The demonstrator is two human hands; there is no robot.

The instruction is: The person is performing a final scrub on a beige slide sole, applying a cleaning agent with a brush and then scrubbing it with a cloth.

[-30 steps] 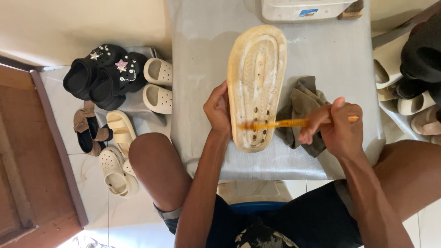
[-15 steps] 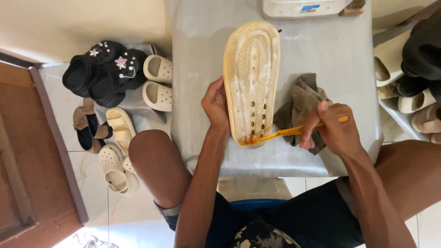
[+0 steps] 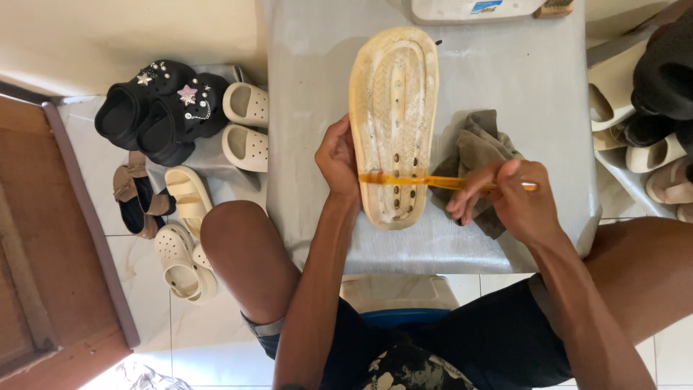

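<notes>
Far left there was a brown wooden door panel (image 3: 43, 274) standing against the white tiled floor (image 3: 137, 253). Next to it a heap of footwear sat on the floor: a pair of black clogs with star-shaped charms (image 3: 159, 108) at the top, brown strappy sandals (image 3: 133, 195) below those, a cream slide (image 3: 189, 198) just beside them, and a pair of white perforated clogs (image 3: 177, 260) nearest the person's bare knee. Two more white clogs (image 3: 245, 126) lay right against the edge of the grey metal table (image 3: 520, 79).

On that table, about in the middle, lay the big cream rubber slide sandal (image 3: 393, 123), sole up, pretty grimy, with a row of small holes down the tread. Its heel end pointed toward the person. The left hand (image 3: 338, 160) was curled around the left edge of the sandal near the heel, holding it down. An orange translucent toothbrush (image 3: 426, 180) lay across the sole near that heel end, head touching the tread. The right hand (image 3: 509, 198) was closed on the handle end of the brush, fingers pinched around it, sitting over a crumpled grey-brown rag (image 3: 476, 148) that was bunched up just beside the sandal's right edge.

At the top edge of the table you could see part of a white plastic container (image 3: 469, 9). Far right, more pale slides and dark shoes (image 3: 657, 94) were stacked together, partly cut off by the frame.
</notes>
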